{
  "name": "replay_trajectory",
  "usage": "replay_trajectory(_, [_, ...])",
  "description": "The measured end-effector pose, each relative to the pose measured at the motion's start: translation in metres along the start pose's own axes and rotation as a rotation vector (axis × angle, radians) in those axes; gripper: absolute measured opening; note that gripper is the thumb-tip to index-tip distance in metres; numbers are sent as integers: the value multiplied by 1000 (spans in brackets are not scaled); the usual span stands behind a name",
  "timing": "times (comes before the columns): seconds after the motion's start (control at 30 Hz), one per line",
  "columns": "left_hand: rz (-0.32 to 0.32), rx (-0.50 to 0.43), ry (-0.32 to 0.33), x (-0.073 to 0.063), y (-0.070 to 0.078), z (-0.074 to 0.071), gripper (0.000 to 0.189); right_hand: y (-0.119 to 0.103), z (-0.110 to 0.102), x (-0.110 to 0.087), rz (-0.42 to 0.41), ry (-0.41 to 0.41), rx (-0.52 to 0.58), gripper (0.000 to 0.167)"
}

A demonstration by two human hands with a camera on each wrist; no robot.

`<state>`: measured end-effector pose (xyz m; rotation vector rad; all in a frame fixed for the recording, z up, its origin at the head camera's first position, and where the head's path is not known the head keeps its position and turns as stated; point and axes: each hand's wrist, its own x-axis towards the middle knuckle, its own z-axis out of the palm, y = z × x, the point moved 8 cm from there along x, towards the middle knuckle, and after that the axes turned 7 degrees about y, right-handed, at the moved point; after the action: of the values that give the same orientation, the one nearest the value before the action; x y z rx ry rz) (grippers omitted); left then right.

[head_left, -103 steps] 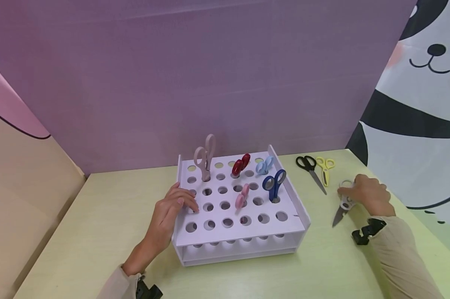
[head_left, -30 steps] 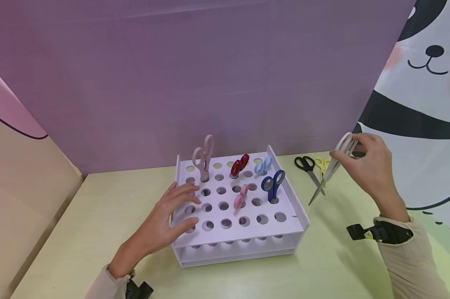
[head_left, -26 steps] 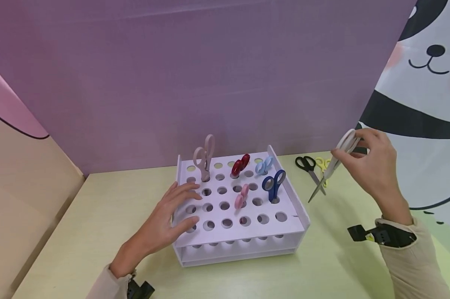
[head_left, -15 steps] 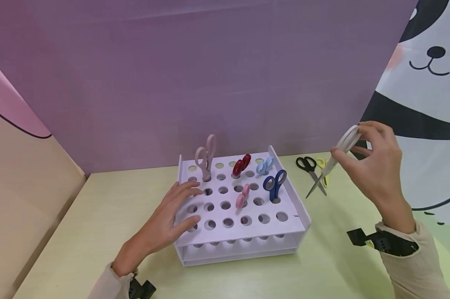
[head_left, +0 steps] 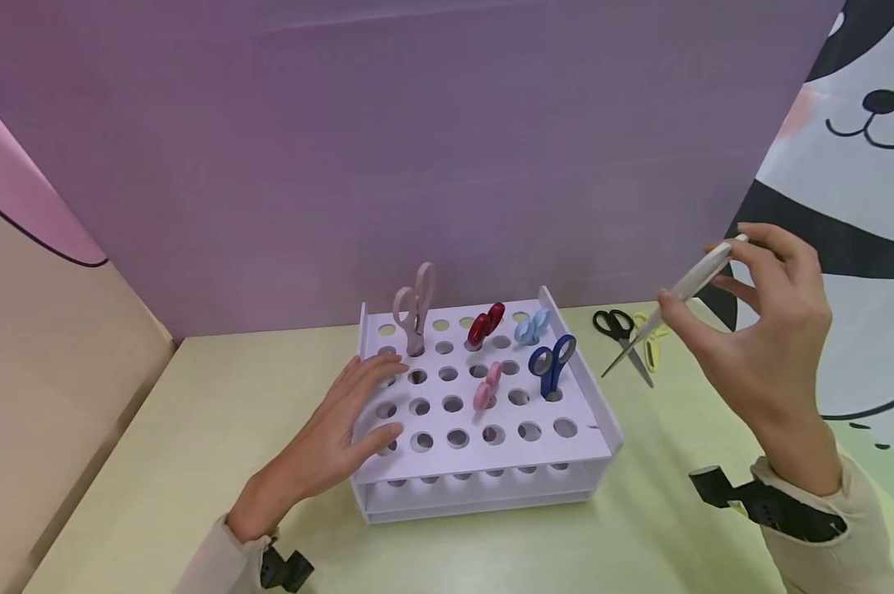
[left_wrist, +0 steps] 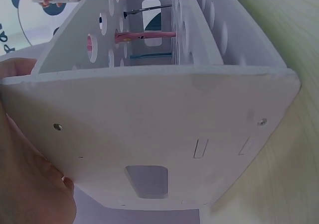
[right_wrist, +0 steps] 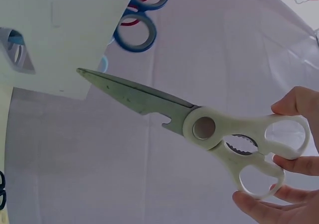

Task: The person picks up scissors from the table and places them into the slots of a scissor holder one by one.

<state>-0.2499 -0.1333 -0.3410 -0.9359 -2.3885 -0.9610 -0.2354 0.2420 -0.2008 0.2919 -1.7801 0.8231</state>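
Observation:
My right hand pinches white-handled kitchen scissors by the handle loops, raised above the table right of the rack. Their blades are closed and slant down to the left, toward the rack. My left hand lies at the left edge of the white holed rack, fingers spread over its top board. Blades down in its holes stand mauve scissors, red scissors, light blue scissors, navy scissors and small pink scissors.
Black scissors and yellow scissors lie on the table right of the rack, partly behind the raised white pair in the head view. A purple cloth hangs behind the table, and a panda-printed panel stands at the right.
My right hand took the white scissors from the table, lifted them and tilted them blades to the left. My left hand spread its fingers over the rack's left edge; the rack stays put.

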Motion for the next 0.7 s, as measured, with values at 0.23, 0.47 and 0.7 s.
replay_trajectory(0.23, [4,-9,7,1,-1,1,58,-21,-9,2,-51,23,-13,55])
replay_trajectory(0.47, [13,-13,21,0,-2,1,56,-41,-13,2,-71,75,10,60])
replay_trajectory(0.7, [20,-20,32,0,-1,2,55,-64,-21,1,-100,157,42,66])
